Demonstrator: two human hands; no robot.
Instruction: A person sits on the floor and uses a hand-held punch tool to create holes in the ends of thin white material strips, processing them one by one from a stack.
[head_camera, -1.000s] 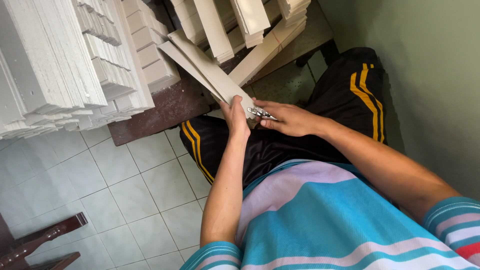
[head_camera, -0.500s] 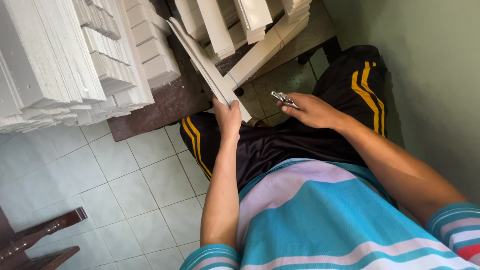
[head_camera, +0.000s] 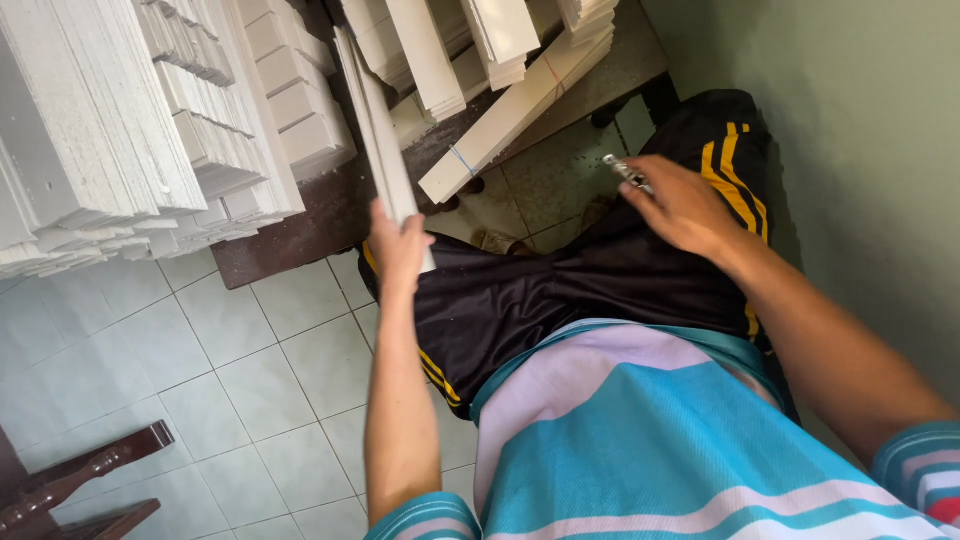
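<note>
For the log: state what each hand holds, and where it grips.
Left hand grips the long white flat strip at its near end. Right hand holds a small metallic tool; grip point hidden.

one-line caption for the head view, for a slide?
Seated person's left hand grips a long white flat strip on edge; right hand holds a small metal tool above the lap.

Strip (head_camera: 385, 150): matt white board, smooth. Tool (head_camera: 626, 172): shiny metal. Bench (head_camera: 300, 215): dark, worn wood. Floor (head_camera: 200, 370): glossy pale tile. Shorts (head_camera: 560, 290): sheeny cloth.
</note>
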